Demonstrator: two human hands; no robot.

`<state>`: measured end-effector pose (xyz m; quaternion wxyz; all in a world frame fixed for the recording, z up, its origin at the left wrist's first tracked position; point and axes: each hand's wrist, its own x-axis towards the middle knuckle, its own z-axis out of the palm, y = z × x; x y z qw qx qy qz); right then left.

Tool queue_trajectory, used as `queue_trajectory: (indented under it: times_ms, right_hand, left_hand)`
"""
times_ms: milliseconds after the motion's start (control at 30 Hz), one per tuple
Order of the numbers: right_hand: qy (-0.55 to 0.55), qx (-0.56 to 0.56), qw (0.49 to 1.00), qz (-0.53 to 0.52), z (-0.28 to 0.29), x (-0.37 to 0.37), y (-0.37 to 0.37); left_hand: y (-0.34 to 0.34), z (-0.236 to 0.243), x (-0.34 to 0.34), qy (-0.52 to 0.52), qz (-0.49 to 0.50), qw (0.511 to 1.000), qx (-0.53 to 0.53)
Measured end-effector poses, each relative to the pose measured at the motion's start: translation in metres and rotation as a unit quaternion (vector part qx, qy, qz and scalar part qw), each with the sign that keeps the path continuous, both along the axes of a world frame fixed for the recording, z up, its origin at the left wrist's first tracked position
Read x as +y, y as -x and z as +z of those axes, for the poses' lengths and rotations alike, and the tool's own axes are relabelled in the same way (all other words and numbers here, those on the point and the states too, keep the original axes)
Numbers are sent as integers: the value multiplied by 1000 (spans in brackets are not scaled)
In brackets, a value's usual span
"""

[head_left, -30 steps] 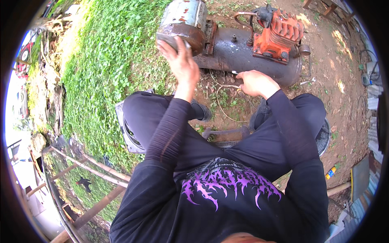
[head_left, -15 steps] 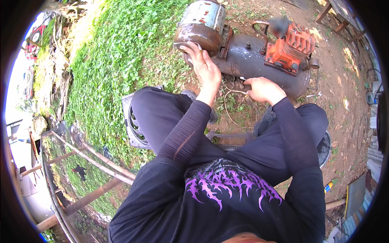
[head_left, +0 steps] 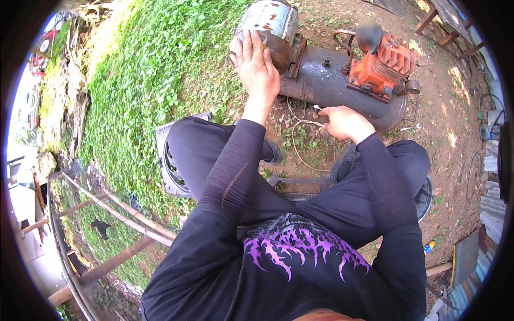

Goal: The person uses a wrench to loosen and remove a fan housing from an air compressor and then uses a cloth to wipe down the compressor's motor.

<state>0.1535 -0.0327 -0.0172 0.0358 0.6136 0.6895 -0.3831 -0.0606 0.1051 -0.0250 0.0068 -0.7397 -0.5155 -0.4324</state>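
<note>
An air compressor lies ahead of me, with a dark, worn tank below. On its left end sits a rusty electric motor, grey-blue with flaking paint. My left hand rests on the motor's rounded brown near end, fingers stretched out. A small yellowish-brown patch shows beside its fingertips; I cannot tell what it is. Just in front of the tank, my right hand is closed, with a small pale, shiny tip poking out at its fingers. The rest of that object is hidden. An orange finned pump head tops the tank's right side.
A thin cable loops on the ground between my feet. A wrench-like metal tool lies right of the tank. Beside my left knee stands a dark fan-like frame. Bamboo poles and a dark bird are at lower left.
My left hand has slid up and slightly left over the motor's end, its fingers reaching higher. My right hand has barely moved, and more of the pale tip shows.
</note>
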Motion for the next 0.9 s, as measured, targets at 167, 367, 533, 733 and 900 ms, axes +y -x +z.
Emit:
queue_trajectory:
  times_ms: [167, 367, 533, 733, 900]
  right_hand:
    - [-3, -2, 1000, 7, 3, 5, -1]
    - [-10, 3, 1000, 4, 3, 8, 1]
    - [-15, 6, 1000, 4, 3, 5, 2]
    - [-14, 9, 999, 29, 3, 8, 12]
    - [-21, -3, 1000, 15, -3, 3, 7]
  left_hand:
    - [30, 7, 45, 78, 32, 978, -191]
    - [46, -18, 37, 222, -20, 826, -518]
    - [40, 1, 24, 355, 18, 714, -603]
    - [37, -2, 36, 177, 40, 937, -299]
    - [40, 34, 40, 240, 20, 952, -190]
